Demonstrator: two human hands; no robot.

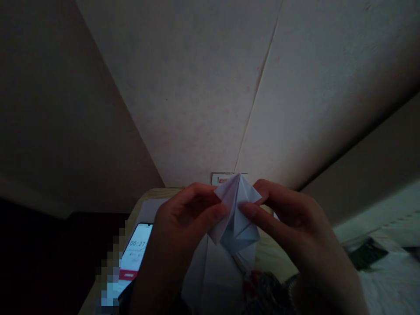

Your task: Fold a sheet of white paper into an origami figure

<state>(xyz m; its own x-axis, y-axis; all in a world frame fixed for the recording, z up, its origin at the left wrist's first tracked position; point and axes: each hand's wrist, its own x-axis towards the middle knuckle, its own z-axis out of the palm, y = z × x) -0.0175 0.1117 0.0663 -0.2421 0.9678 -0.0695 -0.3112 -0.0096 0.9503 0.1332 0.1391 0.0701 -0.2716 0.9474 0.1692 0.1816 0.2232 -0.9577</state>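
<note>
Between my two hands, above the table, is a piece of folded white paper [239, 223] with a pointed top and flaps spread to the sides. My left hand [187, 218] pinches its left side between thumb and fingers. On the right side, my right hand [292, 218] grips it the same way, thumb pressed on the front flap. Beneath the hands lie white paper sheets [216, 275] with crease lines. Scissors [251, 282] with red handles rest on the sheets, partly hidden by my right sleeve.
A lit phone [134, 253] showing a timer lies at the left of the wooden table [275, 251]. Behind the table stands a pale wall [197, 109] with a wall plate [217, 178] low on it. Pale material and a dark green item [369, 253] are at the right.
</note>
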